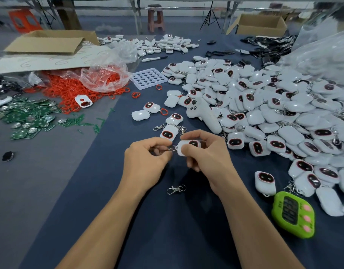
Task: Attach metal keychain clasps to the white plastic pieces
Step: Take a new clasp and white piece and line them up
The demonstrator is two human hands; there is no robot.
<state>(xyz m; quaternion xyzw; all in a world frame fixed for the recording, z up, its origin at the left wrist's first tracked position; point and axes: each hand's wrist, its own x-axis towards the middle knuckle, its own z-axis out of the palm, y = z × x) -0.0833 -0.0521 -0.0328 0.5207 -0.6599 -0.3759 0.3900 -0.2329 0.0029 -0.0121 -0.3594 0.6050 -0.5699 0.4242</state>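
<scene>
My right hand (204, 152) grips a white plastic piece (188, 146) with a dark oval face, held above the blue table cloth. My left hand (148, 154) pinches a metal keychain clasp (170, 149) whose ring meets the left end of that piece. A spare metal clasp (176, 189) lies on the cloth between my wrists. Just beyond my hands lie white pieces with clasps (168, 133). A big heap of white pieces (274, 105) fills the right side.
A green timer (292, 214) sits at the near right. Red rings (74, 90) spill from a clear bag at the left, with green circuit boards (29, 117) nearer. A white tray with holes (149, 78), a white controller-shaped device (204, 113), a marker and cardboard boxes lie farther back.
</scene>
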